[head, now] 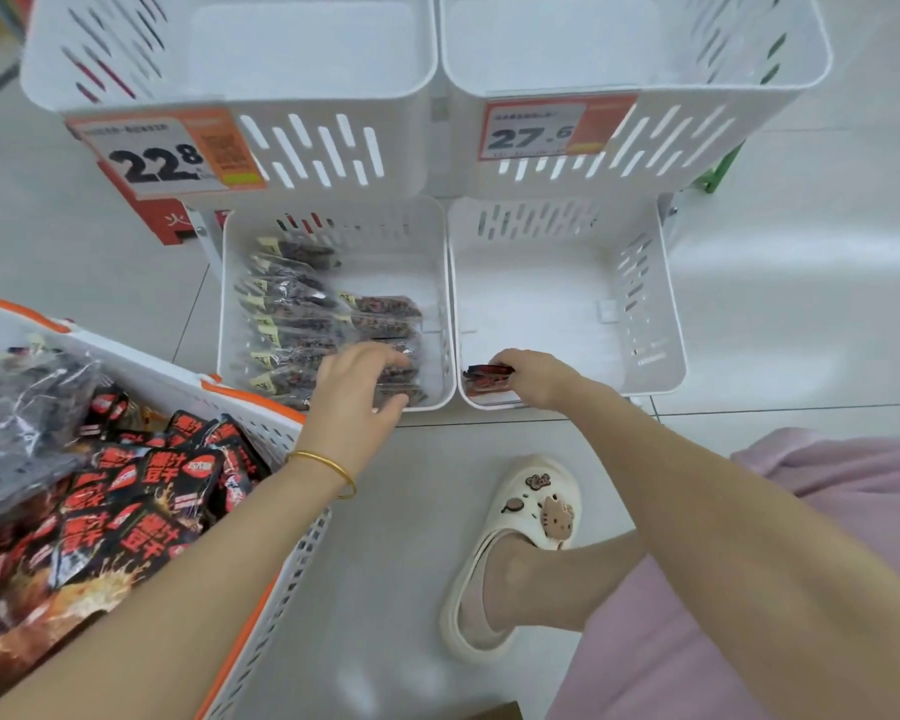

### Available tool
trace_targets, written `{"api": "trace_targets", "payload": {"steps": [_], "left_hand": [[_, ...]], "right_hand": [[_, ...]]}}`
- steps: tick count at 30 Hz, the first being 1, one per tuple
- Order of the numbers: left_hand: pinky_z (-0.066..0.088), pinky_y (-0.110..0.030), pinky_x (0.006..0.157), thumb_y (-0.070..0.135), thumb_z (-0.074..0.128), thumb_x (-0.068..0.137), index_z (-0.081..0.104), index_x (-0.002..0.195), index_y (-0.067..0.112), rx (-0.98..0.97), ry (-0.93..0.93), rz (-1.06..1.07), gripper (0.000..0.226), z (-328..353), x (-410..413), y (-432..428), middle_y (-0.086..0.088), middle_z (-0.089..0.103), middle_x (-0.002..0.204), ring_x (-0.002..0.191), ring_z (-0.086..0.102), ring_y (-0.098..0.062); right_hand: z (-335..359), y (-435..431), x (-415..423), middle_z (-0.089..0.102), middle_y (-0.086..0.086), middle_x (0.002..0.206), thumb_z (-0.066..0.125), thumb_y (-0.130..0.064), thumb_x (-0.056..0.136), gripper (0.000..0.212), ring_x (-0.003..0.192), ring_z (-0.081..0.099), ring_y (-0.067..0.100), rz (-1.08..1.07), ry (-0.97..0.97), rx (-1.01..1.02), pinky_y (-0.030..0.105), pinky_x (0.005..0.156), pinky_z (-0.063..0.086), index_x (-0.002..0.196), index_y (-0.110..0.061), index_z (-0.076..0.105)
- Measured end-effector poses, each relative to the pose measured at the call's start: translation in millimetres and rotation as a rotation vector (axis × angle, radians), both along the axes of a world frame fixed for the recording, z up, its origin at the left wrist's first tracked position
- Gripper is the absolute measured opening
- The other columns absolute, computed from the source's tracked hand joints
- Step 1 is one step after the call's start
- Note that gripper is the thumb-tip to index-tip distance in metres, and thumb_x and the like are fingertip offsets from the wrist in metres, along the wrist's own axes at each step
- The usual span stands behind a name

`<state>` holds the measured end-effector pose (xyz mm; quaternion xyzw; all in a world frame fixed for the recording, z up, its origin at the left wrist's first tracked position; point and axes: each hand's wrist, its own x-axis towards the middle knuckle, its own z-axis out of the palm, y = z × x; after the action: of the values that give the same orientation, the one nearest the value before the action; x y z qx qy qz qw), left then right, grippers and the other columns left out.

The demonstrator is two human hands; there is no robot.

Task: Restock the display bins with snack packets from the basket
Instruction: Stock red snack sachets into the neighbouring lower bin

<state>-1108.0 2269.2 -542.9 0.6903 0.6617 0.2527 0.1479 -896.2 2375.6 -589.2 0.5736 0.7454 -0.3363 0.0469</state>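
Two lower white display bins stand side by side on the floor. The left bin (432,262) holds several dark clear-wrapped snack packets (292,304) in rows. My left hand (357,387) reaches over its near edge, fingers curled on the nearest packets. The right bin (645,324) is nearly bare. My right hand (536,379) grips a few red-and-black packets (484,379) at its near left corner. The white basket with orange trim (261,402) at the left holds several red-and-black packets (141,501) and dark ones (27,407).
Two upper white bins (230,54) (640,44) sit above, with price tags 22.8 (162,153) and 27.6 (536,129). My foot in a cream clog (520,543) rests on the tiled floor in front of the bins. A pink garment (827,563) fills the lower right.
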Motion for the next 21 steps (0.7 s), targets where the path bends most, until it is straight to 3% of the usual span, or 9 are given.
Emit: {"api": "trace_targets", "payload": {"steps": [2, 6, 10, 13, 15, 17, 19, 21], "left_hand": [[0.014, -0.011, 0.091, 0.008, 0.066, 0.082, 0.061, 0.114, 0.016, 0.000, -0.015, 0.005, 0.034, -1, -1, -2, -0.003, 0.054, 0.124, 0.122, 0.040, -0.025], [0.016, -0.014, 0.093, 0.008, 0.066, 0.081, 0.061, 0.114, 0.017, 0.000, -0.028, 0.023, 0.034, -1, -7, -7, -0.003, 0.055, 0.123, 0.122, 0.041, -0.025], [0.016, -0.012, 0.092, 0.006, 0.067, 0.079, 0.063, 0.111, 0.016, -0.005, -0.051, 0.026, 0.034, 1, -13, -15, -0.004, 0.056, 0.121, 0.120, 0.044, -0.028], [0.019, -0.012, 0.093, 0.005, 0.066, 0.078, 0.063, 0.109, 0.017, 0.026, -0.104, 0.050, 0.033, 11, -27, -30, -0.004, 0.057, 0.120, 0.118, 0.045, -0.026], [0.020, -0.013, 0.094, 0.003, 0.065, 0.079, 0.064, 0.109, 0.015, 0.040, -0.109, 0.105, 0.033, 17, -47, -43, -0.004, 0.056, 0.120, 0.118, 0.044, -0.024], [0.019, -0.012, 0.094, 0.001, 0.064, 0.078, 0.064, 0.109, 0.014, 0.052, -0.066, 0.180, 0.033, 21, -78, -57, -0.005, 0.058, 0.120, 0.117, 0.046, -0.024], [0.022, -0.016, 0.095, -0.001, 0.063, 0.077, 0.066, 0.106, 0.013, 0.066, 0.007, 0.289, 0.032, 18, -117, -70, -0.006, 0.062, 0.115, 0.112, 0.052, -0.028], [0.033, -0.031, 0.100, 0.000, 0.061, 0.078, 0.066, 0.106, 0.013, 0.005, 0.058, 0.413, 0.032, 14, -154, -78, -0.009, 0.064, 0.111, 0.106, 0.056, -0.031]], "right_hand": [[3, 0, -1, 0.055, 0.009, 0.129, 0.034, 0.000, 0.088, 0.048, 0.117, 0.048, 0.029, 0.017, -0.045, -0.014, 0.036, 0.097, 0.040, 0.129, -0.018, 0.052], [13, -5, -5, 0.061, 0.012, 0.119, 0.037, 0.001, 0.087, 0.042, 0.110, 0.053, 0.030, 0.080, -0.146, 0.002, 0.035, 0.090, 0.042, 0.120, -0.012, 0.059], [15, -13, -9, 0.044, 0.003, 0.143, 0.035, -0.001, 0.090, 0.053, 0.131, 0.040, 0.025, 0.025, -0.251, -0.030, 0.038, 0.108, 0.034, 0.138, -0.023, 0.045], [46, -28, -33, 0.048, 0.004, 0.137, 0.036, 0.001, 0.088, 0.055, 0.125, 0.044, 0.028, -0.120, -0.237, 0.219, 0.039, 0.101, 0.038, 0.135, -0.025, 0.046], [73, -47, -64, 0.054, 0.006, 0.130, 0.039, 0.006, 0.084, 0.053, 0.117, 0.050, 0.028, -0.163, -0.056, 0.433, 0.037, 0.094, 0.042, 0.128, -0.020, 0.054], [92, -68, -106, 0.061, 0.005, 0.122, 0.042, 0.009, 0.082, 0.048, 0.110, 0.056, 0.026, -0.089, 0.219, 0.489, 0.036, 0.090, 0.046, 0.118, -0.016, 0.061], [99, -92, -151, 0.066, 0.010, 0.111, 0.044, 0.011, 0.081, 0.041, 0.103, 0.060, 0.026, 0.058, 0.424, 0.384, 0.036, 0.089, 0.047, 0.110, -0.008, 0.066], [95, -115, -191, 0.067, 0.017, 0.104, 0.044, 0.012, 0.081, 0.036, 0.099, 0.061, 0.029, 0.134, 0.530, 0.229, 0.037, 0.087, 0.048, 0.106, 0.000, 0.065]]}}
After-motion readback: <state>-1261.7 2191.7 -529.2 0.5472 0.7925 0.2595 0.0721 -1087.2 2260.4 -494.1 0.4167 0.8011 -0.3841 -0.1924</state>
